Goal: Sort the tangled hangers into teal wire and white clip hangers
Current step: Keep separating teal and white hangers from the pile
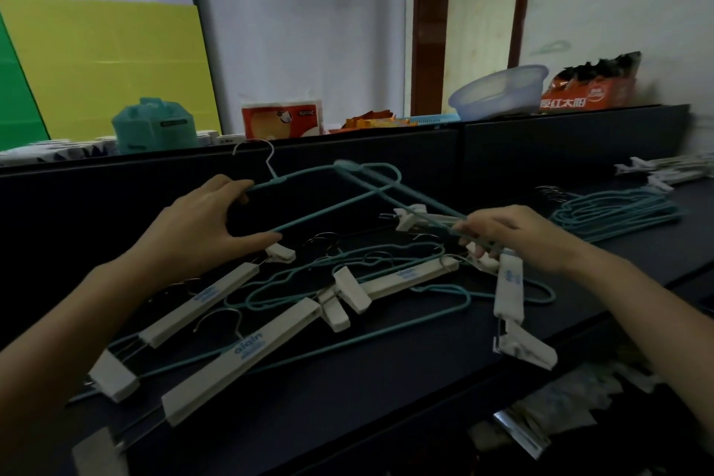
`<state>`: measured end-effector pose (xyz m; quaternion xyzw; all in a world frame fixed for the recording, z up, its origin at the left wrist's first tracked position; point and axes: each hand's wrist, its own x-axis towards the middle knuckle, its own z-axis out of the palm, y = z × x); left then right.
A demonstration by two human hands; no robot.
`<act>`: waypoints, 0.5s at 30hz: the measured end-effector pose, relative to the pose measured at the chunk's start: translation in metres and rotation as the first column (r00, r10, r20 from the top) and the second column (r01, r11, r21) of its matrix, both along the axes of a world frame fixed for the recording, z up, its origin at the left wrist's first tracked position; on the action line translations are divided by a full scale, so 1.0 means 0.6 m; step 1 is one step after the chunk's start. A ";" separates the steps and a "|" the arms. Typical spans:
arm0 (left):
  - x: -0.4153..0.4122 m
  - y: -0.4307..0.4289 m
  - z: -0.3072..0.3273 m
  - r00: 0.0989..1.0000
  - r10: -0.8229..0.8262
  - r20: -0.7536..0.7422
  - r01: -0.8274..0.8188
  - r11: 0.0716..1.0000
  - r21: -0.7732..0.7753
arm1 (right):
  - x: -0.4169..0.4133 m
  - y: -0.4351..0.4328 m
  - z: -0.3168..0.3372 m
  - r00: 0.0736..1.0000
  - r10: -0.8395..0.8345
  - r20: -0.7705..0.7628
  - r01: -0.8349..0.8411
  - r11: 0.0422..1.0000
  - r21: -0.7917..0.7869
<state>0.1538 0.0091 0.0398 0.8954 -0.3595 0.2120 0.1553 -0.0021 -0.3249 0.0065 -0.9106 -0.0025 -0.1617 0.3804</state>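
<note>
Left hand (208,222) and right hand (515,232) grip the teal wire hanger (332,209) above the tangle (309,301) in the worktop (386,379) middle, and imo a yank drops that white clip hanger (509,288) dangling by the front edge.

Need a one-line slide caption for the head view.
Left hand and right hand lift teal wire hangers from the tangled white clip hangers.

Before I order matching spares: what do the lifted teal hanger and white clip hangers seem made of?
Teal wire hanger: thin wire, matte teal coating, likely plastic; bare hook glints like steel. White clip hanger: matte blocky bar, likely plastic, possibly painted wood.
</note>
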 end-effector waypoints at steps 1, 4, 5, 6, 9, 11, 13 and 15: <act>-0.002 -0.004 0.002 1.000 -0.006 0.002 0.006 1.000 -0.002 | -0.004 -0.003 0.002 1.000 -0.004 -0.014 0.004 1.000 0.009; -0.012 -0.018 0.008 1.000 -0.011 -0.003 0.011 1.000 -0.004 | -0.017 -0.010 0.015 0.997 -0.032 -0.068 0.034 0.999 0.029; -0.017 -0.023 0.009 1.000 -0.010 -0.003 0.010 1.000 -0.004 | -0.021 -0.012 0.021 0.996 -0.044 -0.082 0.047 0.998 0.035; -0.021 -0.029 0.011 1.000 -0.009 -0.003 0.009 1.000 -0.003 | -0.023 -0.016 0.027 0.994 -0.056 -0.092 0.060 0.997 0.040; -0.035 -0.045 0.012 1.000 -0.002 0.008 0.002 1.000 -0.002 | -0.027 -0.026 0.048 0.992 -0.070 -0.109 0.073 0.997 0.019; -0.045 -0.055 0.012 1.000 0.009 0.001 -0.009 1.000 0.003 | -0.030 -0.031 0.060 0.989 -0.060 -0.134 0.059 0.998 -0.015; -0.056 -0.065 0.012 1.000 0.021 -0.007 -0.021 1.000 0.004 | -0.030 -0.031 0.070 0.983 -0.059 -0.175 0.047 0.996 -0.073; -0.064 -0.074 0.010 0.999 0.034 -0.004 -0.033 0.999 0.012 | -0.028 -0.030 0.076 0.976 -0.063 -0.208 0.033 0.989 -0.145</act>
